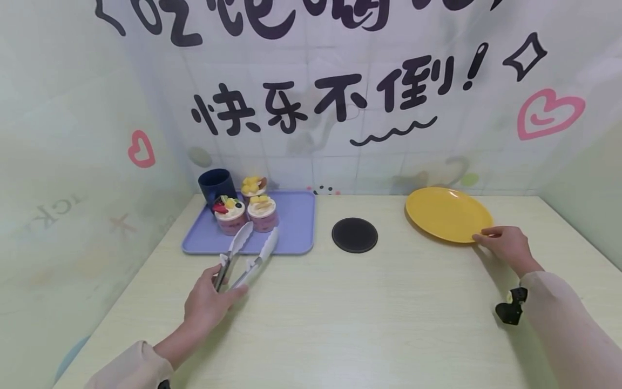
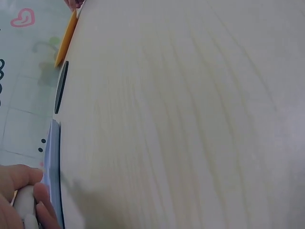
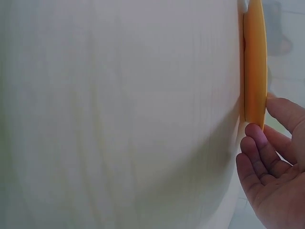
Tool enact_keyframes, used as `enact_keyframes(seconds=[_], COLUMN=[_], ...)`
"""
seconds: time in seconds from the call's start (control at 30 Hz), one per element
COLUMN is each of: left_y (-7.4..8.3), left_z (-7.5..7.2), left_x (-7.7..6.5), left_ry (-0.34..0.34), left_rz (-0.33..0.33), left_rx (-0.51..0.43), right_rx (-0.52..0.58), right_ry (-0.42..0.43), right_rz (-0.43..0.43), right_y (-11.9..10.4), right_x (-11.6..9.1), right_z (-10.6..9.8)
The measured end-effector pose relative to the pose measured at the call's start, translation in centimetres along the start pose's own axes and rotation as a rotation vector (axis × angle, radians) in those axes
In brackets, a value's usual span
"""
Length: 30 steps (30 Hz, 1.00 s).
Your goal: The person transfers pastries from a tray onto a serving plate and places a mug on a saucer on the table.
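My left hand (image 1: 209,300) grips a pair of tongs (image 1: 224,270), whose white-tipped arms are spread apart. Their tips reach over the front of a blue-purple tray (image 1: 297,227), close to two dessert cups. One cup (image 1: 230,216) is topped with mixed fruit, the other cup (image 1: 262,213) with yellow pieces. A third dessert cup (image 1: 254,186) stands behind them. At the right, my right hand (image 1: 507,246) pinches the near rim of a yellow plate (image 1: 449,213). In the right wrist view, thumb and fingers hold the edge of the plate (image 3: 256,67).
A dark blue mug (image 1: 216,183) stands at the tray's back left corner. Between tray and plate lies a round black coaster (image 1: 355,235). A printed backdrop (image 1: 330,151) rises along the table's back edge, with side walls left and right.
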State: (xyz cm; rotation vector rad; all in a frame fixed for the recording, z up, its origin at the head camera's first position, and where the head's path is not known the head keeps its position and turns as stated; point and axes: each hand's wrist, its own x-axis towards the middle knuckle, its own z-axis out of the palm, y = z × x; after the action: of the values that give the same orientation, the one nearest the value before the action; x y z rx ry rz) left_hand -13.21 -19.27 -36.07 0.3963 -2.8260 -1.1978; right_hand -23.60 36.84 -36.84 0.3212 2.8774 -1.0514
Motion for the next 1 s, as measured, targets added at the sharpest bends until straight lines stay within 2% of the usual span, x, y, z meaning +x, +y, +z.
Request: enact_keyframes(seconds=[1.0], left_y=[0.0], left_z=[0.1], left_x=[2.8], left_ry=[-0.004], left_rz=[-0.024], left_rx=[-0.018], right_rx=[-0.006], right_ry=[0.029], right_rz=[-0.051], right_y=[0.1], right_x=[-0.3], right_z=[0.2])
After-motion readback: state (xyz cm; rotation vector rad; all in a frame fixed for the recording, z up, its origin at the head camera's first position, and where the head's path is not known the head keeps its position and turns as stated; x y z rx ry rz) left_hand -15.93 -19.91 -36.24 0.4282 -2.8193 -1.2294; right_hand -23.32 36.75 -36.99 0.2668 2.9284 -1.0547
